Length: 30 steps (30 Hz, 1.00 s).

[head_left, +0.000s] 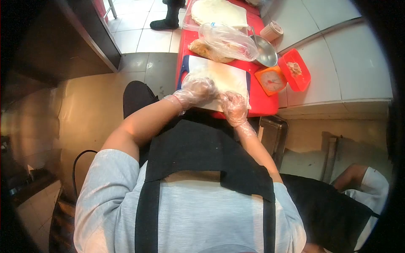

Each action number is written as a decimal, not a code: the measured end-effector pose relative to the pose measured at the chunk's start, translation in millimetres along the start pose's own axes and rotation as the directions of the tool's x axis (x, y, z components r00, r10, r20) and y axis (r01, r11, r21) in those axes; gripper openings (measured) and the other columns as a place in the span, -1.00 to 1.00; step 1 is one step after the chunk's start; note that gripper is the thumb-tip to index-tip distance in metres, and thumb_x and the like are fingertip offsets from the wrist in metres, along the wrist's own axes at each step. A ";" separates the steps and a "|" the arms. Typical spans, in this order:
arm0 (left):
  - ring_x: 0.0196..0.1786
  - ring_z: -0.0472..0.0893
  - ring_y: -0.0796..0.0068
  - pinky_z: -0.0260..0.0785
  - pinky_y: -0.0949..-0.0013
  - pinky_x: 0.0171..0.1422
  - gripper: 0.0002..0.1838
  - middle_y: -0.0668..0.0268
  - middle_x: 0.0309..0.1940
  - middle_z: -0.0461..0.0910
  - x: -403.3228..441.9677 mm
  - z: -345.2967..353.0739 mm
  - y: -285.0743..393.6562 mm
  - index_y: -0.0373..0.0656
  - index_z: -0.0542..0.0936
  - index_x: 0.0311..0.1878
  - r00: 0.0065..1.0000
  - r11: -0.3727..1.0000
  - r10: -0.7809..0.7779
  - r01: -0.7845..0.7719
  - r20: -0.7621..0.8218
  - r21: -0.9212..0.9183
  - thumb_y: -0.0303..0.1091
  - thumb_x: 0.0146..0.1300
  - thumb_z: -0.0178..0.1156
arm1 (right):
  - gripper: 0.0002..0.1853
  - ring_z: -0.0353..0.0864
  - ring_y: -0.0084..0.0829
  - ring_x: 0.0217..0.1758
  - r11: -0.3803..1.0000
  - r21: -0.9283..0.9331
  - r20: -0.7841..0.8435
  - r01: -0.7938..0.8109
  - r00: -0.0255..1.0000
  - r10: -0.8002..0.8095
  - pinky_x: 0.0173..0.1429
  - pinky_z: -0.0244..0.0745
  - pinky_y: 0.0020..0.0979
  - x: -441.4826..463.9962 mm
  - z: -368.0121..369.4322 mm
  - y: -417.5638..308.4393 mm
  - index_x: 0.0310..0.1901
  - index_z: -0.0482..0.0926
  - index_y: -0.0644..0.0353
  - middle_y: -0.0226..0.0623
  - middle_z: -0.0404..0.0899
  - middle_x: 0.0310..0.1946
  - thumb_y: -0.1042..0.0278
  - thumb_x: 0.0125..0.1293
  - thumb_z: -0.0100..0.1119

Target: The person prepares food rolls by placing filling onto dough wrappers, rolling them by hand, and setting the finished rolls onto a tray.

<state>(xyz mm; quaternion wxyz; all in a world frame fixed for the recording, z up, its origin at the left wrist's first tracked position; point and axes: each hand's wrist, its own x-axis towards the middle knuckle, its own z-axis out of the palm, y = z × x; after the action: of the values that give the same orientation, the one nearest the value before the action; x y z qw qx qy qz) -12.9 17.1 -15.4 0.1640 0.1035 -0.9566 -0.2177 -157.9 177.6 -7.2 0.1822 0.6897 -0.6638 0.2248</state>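
Note:
My left hand (pixel 198 89), in a clear plastic glove, is closed with its fingers curled down over the near left part of a white cutting board (pixel 196 63) with dark blue sides. Closed as well, my gloved right hand (pixel 234 106) rests at the board's near edge, a little to the right. The fingertips of both hands come close together. Whatever lies between the fingers is hidden by the hands and gloves. A faint yellowish stain or thin layer covers the middle of the board.
Beyond the board, a clear plastic bag (pixel 230 42) lies by brownish food (pixel 206 50) and a pale slab (pixel 219 14) on the red table (pixel 270 103). To the right are a metal bowl (pixel 266 52), an orange scale (pixel 271 81) and a red tub (pixel 301 82). Another person (pixel 329 211) is behind right.

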 end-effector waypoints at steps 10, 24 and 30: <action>-0.18 0.66 0.15 0.49 0.04 -0.11 -0.88 0.18 -0.37 0.64 15.8 10.0 -6.6 -0.05 0.67 -0.34 1.000 0.998 0.002 0.000 -0.030 0.070 -0.29 0.14 0.20 | -0.82 0.63 -0.12 -0.07 0.995 0.097 0.026 -0.010 1.000 0.008 0.02 0.53 -0.12 11.8 7.9 23.9 -0.11 0.70 0.07 -0.19 0.67 -0.18 0.33 0.26 0.33; -0.10 0.68 0.05 0.50 0.11 0.08 -0.83 0.06 -0.23 0.67 44.5 22.2 -34.6 -0.21 0.65 -0.22 0.983 0.935 0.156 -0.178 0.095 0.306 -0.43 0.10 0.21 | -0.85 0.66 -0.02 -0.18 0.978 0.174 -0.013 -0.113 0.993 0.117 -0.13 0.58 -0.08 18.6 11.8 27.9 -0.22 0.72 0.10 -0.16 0.71 -0.25 0.25 0.26 0.37; -0.07 0.69 0.02 0.52 0.08 0.07 -0.81 0.00 -0.18 0.68 39.8 -3.1 2.0 -0.22 0.68 -0.21 0.996 0.998 0.065 -0.067 -0.058 -0.022 -0.46 0.10 0.21 | -0.85 0.66 0.01 -0.20 0.951 0.186 0.197 -0.246 0.958 0.209 -0.14 0.57 -0.07 33.0 22.3 52.2 -0.27 0.69 0.15 -0.12 0.69 -0.28 0.27 0.23 0.39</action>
<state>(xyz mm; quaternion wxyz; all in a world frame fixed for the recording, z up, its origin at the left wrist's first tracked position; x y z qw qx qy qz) -48.9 6.9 -1.1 0.1996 0.0761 -0.9517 -0.2205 -207.9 135.1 -10.0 0.0226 0.6405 -0.7252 0.2514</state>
